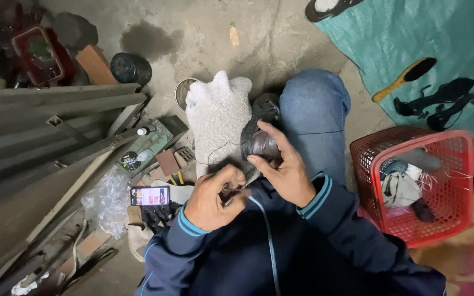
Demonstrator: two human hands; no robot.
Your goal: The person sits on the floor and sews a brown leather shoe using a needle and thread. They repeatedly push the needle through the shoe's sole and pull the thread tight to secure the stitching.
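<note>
My left hand [213, 198] is closed around a small tool and a thin dark thread [219, 148] that loops up over a white fluffy cloth [216, 118] on my lap. My right hand [283, 167] grips a dark brown leather shoe [261, 140] resting against my jeans-clad knee [314, 109]. The shoe's upper part lies against the cloth. A thin cord runs down from my hands over my dark blue jacket.
A red plastic basket [456, 181] with rags stands at the right. A wooden brush [404, 79] and black sandals [440, 101] lie on a teal tarp. A lit phone [150, 195], small tins, tools and metal bars [45, 137] crowd the left floor.
</note>
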